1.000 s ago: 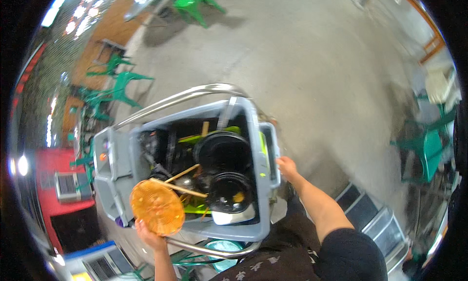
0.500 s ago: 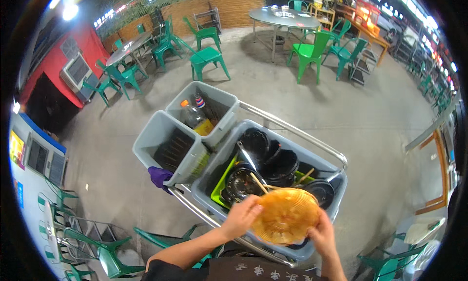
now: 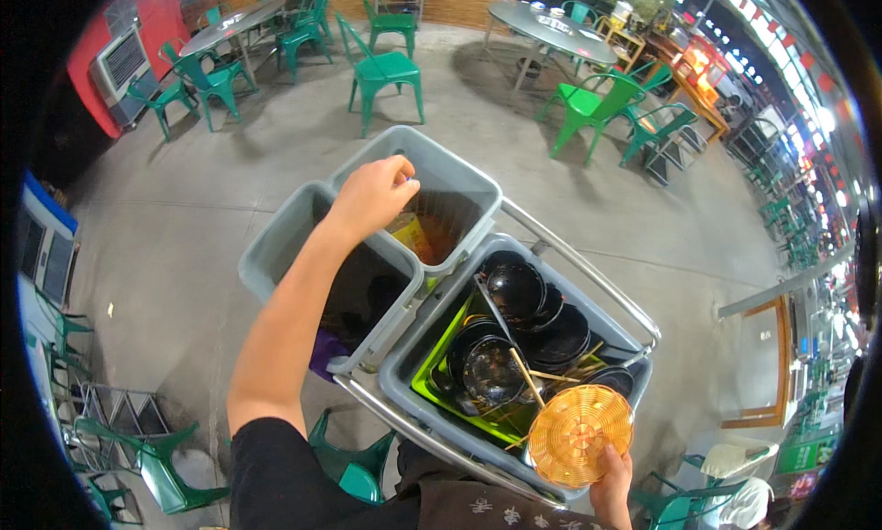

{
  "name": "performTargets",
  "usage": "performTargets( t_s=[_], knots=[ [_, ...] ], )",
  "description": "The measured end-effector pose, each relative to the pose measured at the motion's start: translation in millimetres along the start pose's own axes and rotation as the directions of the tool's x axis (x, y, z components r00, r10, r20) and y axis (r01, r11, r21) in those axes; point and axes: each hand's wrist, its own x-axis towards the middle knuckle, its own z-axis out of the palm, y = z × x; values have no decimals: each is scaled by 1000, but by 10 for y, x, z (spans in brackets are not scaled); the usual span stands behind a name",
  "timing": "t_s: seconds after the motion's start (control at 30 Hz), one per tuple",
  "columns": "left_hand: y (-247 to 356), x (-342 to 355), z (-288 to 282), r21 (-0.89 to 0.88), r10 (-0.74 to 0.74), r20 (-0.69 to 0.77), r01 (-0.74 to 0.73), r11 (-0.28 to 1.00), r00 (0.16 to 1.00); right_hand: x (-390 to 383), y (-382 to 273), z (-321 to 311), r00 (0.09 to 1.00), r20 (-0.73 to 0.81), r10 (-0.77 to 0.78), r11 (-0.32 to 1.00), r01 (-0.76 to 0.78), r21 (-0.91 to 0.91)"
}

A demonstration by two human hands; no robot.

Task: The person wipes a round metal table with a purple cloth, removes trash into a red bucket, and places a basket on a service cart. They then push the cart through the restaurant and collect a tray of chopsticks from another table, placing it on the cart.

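My right hand (image 3: 610, 482) grips the near edge of a round woven basket (image 3: 577, 429), thumb on its face, over the near right corner of a grey tub (image 3: 395, 369). Stretched forward, my left hand (image 3: 375, 197) is over the far grey bin (image 3: 473, 183), fingers curled in a pinch. A small pale bit shows at its fingertips, too small to name. Inside that bin lies a bottle with a yellow label (image 3: 412, 238), partly hidden by my hand. The tub holds a lime green crate (image 3: 428, 376), several dirty black bowls (image 3: 496, 369) and wooden chopsticks (image 3: 526, 376).
A second grey bin (image 3: 266, 259) stands at the left, below my forearm. Metal cart rails (image 3: 588, 273) run along the tub. A green chair (image 3: 354, 466) is close by my left side. Further off are a bright green chair (image 3: 597, 112) and a round table (image 3: 551, 29).
My left hand has let go of the basket and moved forward and left over the far bin. My right hand alone now holds the basket, tilted, slightly further right. The view has shifted.
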Motion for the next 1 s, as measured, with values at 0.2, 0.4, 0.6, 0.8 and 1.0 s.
performTargets(
  t_s=[0.2,0.4,0.6,0.8,1.0],
  knots=[
    [-786,1187,1079,606,-167,649,-372,704,742,-100,-97,192,1000,-4,-10,999,9,-49],
    [-901,1294,1813,708,-350,657,-388,590,668,-450,107,-375,979,-201,-30,986,-4,-167],
    [-1049,1477,1974,769,-342,551,-303,563,762,-545,306,-749,959,-239,-153,957,84,-278],
    [-920,1612,2575,738,-287,558,-308,601,778,-831,345,-910,918,-386,-95,951,-31,-307],
    [-985,1640,2841,720,-279,538,-261,643,795,-1018,505,-1059,894,-436,-105,988,44,-149]
  ],
)
